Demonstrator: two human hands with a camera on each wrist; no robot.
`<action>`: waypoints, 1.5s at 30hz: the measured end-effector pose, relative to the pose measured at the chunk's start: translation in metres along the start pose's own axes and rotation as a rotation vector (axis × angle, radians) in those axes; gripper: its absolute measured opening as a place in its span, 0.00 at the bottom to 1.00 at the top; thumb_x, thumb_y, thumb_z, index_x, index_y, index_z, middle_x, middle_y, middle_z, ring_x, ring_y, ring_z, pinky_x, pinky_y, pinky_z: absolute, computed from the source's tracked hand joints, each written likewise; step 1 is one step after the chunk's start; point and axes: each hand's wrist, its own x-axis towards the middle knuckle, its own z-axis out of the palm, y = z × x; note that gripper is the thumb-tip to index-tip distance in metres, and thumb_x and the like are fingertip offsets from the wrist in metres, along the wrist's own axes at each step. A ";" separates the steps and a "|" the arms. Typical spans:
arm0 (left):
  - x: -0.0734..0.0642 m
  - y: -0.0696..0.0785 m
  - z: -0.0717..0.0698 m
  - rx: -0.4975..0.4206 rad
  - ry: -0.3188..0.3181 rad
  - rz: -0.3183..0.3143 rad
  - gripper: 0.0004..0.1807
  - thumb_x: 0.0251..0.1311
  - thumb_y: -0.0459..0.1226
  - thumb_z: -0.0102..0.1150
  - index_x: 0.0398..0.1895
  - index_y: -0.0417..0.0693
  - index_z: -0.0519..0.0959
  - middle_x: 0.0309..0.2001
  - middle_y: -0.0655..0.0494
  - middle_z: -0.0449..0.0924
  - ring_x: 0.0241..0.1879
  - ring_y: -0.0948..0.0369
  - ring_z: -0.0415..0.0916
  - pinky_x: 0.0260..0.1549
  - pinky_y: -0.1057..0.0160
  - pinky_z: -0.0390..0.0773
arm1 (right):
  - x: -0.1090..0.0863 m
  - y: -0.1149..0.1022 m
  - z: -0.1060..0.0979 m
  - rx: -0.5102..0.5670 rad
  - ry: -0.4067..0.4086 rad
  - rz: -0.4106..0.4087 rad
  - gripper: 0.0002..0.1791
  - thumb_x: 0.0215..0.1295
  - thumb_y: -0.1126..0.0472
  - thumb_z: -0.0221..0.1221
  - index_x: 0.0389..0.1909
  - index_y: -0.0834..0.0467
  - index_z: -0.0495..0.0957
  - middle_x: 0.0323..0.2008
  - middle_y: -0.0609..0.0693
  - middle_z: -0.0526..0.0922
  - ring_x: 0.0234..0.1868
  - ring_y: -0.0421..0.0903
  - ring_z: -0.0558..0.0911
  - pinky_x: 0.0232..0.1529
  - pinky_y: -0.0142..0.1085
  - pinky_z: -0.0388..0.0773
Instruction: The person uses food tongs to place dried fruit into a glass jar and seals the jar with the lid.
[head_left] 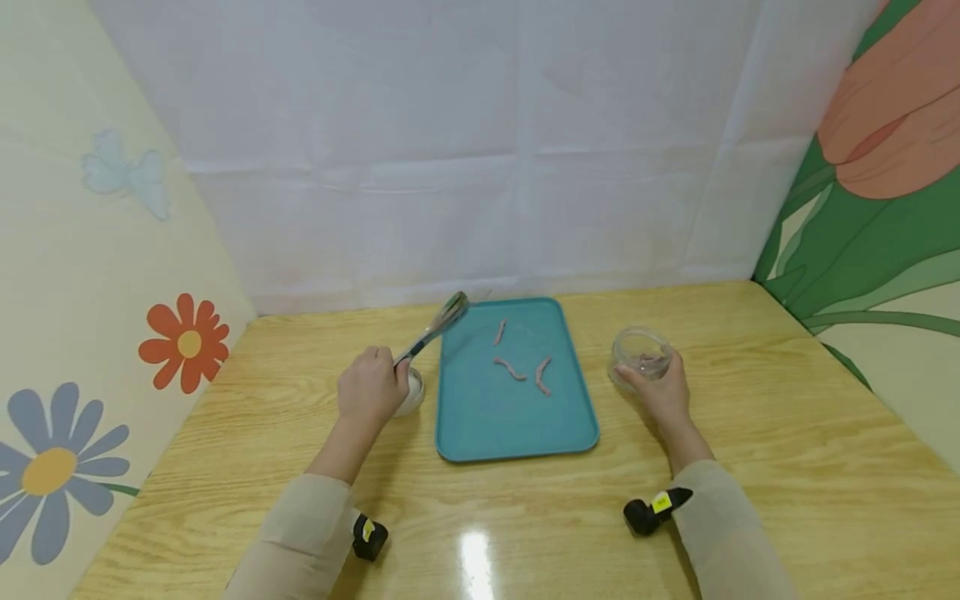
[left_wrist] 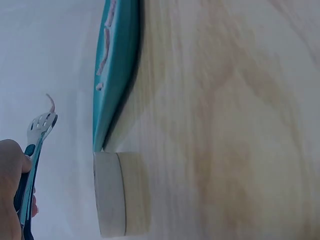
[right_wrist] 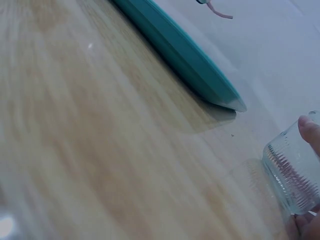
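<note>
Kitchen tongs point(head_left: 431, 332) are gripped in my left hand point(head_left: 372, 387), their slotted head point(left_wrist: 42, 125) pointing up and to the right above the tray's left edge. A thin pink strip point(left_wrist: 51, 102) is pinched at the tips. On the teal tray point(head_left: 510, 429) lie three more pink meat-like strips point(head_left: 510, 369), apart from one another. Right of the tray, my right hand point(head_left: 663, 393) holds a clear glass jar point(head_left: 637, 346) by its side, thumb in front. Some pinkish pieces point(right_wrist: 292, 175) show inside the ribbed glass.
A low white round object point(left_wrist: 109, 195), perhaps a lid, sits on the wooden table point(head_left: 525, 525) left of the tray, partly hidden by my left hand. White cloth point(head_left: 450, 167) hangs behind the table. Flower-printed panels point(head_left: 75, 333) stand at both sides.
</note>
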 end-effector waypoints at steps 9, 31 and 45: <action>0.007 0.009 -0.006 -0.039 0.070 -0.017 0.18 0.52 0.42 0.54 0.14 0.40 0.66 0.15 0.51 0.62 0.12 0.56 0.60 0.08 0.59 0.63 | -0.002 -0.001 -0.001 -0.005 0.013 -0.005 0.53 0.43 0.49 0.65 0.64 0.63 0.43 0.56 0.63 0.60 0.58 0.57 0.57 0.56 0.45 0.51; 0.022 0.050 -0.018 -0.178 0.275 0.052 0.16 0.47 0.40 0.58 0.12 0.41 0.67 0.15 0.50 0.64 0.14 0.53 0.64 0.10 0.55 0.63 | -0.006 -0.005 -0.003 -0.019 0.011 0.002 0.55 0.43 0.48 0.65 0.64 0.62 0.40 0.60 0.64 0.52 0.60 0.57 0.52 0.57 0.47 0.49; 0.028 0.081 -0.018 -0.240 0.292 0.052 0.15 0.48 0.41 0.57 0.14 0.43 0.68 0.16 0.52 0.66 0.14 0.55 0.64 0.11 0.57 0.63 | -0.007 -0.009 -0.004 -0.048 0.014 0.007 0.54 0.44 0.47 0.64 0.64 0.61 0.41 0.60 0.63 0.53 0.60 0.57 0.52 0.56 0.47 0.49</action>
